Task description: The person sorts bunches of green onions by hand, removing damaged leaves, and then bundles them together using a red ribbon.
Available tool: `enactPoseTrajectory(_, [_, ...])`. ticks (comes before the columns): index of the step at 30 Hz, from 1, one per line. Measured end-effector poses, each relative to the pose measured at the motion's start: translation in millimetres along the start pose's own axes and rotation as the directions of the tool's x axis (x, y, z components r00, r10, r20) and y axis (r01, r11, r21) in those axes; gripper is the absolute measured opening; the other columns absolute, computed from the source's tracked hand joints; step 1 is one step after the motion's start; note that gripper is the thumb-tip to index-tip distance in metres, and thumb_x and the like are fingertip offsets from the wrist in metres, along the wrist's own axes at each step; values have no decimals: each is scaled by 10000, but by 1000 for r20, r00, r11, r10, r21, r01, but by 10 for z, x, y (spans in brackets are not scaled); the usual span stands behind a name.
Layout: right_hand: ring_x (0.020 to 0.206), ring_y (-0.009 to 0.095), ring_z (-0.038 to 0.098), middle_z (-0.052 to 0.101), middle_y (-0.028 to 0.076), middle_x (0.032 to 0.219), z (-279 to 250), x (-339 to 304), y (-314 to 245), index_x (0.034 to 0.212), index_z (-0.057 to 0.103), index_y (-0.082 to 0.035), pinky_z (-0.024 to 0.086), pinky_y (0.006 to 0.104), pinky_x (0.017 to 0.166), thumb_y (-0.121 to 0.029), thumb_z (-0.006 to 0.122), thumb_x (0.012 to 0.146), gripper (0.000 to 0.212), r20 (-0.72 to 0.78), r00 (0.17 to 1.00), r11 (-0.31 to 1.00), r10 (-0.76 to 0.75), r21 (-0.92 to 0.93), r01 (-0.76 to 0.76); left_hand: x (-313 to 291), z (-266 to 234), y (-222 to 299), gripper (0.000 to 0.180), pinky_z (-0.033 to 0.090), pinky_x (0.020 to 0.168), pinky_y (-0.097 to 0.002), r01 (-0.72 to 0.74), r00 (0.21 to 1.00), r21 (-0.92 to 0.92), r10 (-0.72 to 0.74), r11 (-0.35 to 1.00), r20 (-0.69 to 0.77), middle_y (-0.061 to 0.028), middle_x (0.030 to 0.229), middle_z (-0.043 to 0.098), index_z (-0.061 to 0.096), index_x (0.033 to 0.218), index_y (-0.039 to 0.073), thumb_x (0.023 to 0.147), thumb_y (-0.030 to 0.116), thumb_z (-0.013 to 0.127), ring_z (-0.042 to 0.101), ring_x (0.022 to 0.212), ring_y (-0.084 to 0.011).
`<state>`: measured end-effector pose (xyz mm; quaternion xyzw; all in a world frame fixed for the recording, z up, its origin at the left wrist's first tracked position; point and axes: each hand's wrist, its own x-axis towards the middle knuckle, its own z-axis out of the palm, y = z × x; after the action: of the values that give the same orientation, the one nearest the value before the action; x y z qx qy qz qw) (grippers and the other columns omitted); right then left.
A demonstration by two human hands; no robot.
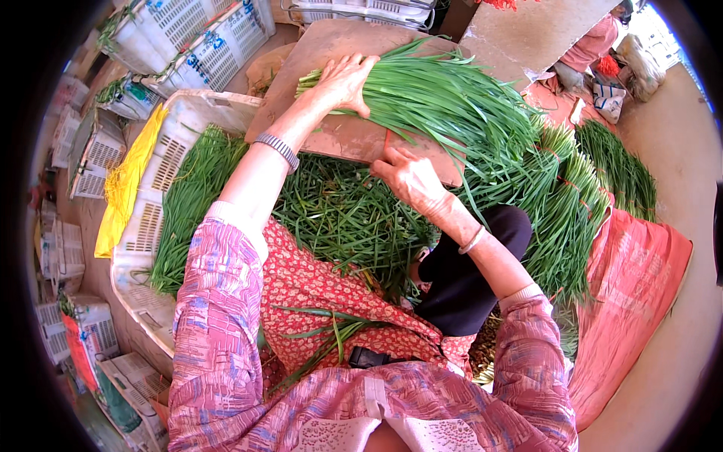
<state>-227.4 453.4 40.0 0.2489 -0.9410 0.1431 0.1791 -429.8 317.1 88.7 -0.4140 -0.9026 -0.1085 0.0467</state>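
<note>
A big bunch of garlic chives lies across a brown board, its pale cut ends to the left and its leaves hanging over the right edge. My left hand grips the bunch from above near the cut ends, thumb apart from the fingers. At the board's near edge, my right hand is closed, with its fingertips pinched on a thin red tie that runs up toward the bunch. Below the board, loose green leaves lie in a heap before my knees.
Tied chive bundles are stacked at the right, beside a red sack. On the left stands a white crate with chives in it and a yellow cloth over its rim. More white crates stand behind it.
</note>
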Motion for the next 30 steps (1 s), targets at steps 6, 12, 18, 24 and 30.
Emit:
enactPoseTrajectory(6, [782,333,632,601,103,920,140,736,-148,974,623,-96,532,410,658,-81,616,827,148,-211,977,975,-41,207,85,-11,37,23,1204,284,1110,-597,4,1000,-50,-2,999,28,-182,1374,426,276,1486,125,474,291,906,386,1326,-363])
enactPoseTrajectory(12, [785,294,647,645,91,821,-461,1092,277,961,673,-112,524,384,647,-173,633,887,104,-381,883,959,274,175,-222,-47,-108,40,1180,266,1122,-578,9,984,-47,-1,999,177,-175,1428,364,268,1490,96,518,318,898,371,1332,-357])
enactPoseTrajectory(18, [812,301,643,655,68,844,-414,1461,936,964,682,-132,511,418,706,-283,612,908,176,-350,936,990,51,-105,-93,-218,95,91,1019,301,1102,-526,-61,990,62,68,996,-122,-185,1375,433,368,1380,-2,552,286,887,407,1317,-340])
enactPoseTrajectory(24, [764,261,661,703,83,842,-194,1231,1127,953,692,-113,503,372,703,-348,654,893,246,-109,890,855,444,348,-384,-320,-17,38,930,301,1144,-462,-151,972,-204,108,967,-208,-204,1449,423,342,1451,9,703,311,804,403,1351,-344])
enactPoseTrajectory(30, [775,300,654,690,84,838,-140,1211,1015,896,675,-116,493,398,687,-315,662,877,201,-186,865,836,466,412,-362,285,-237,-415,489,423,1036,-408,-59,913,-364,-97,930,-396,-179,1281,600,585,1274,34,860,285,654,558,1206,-318])
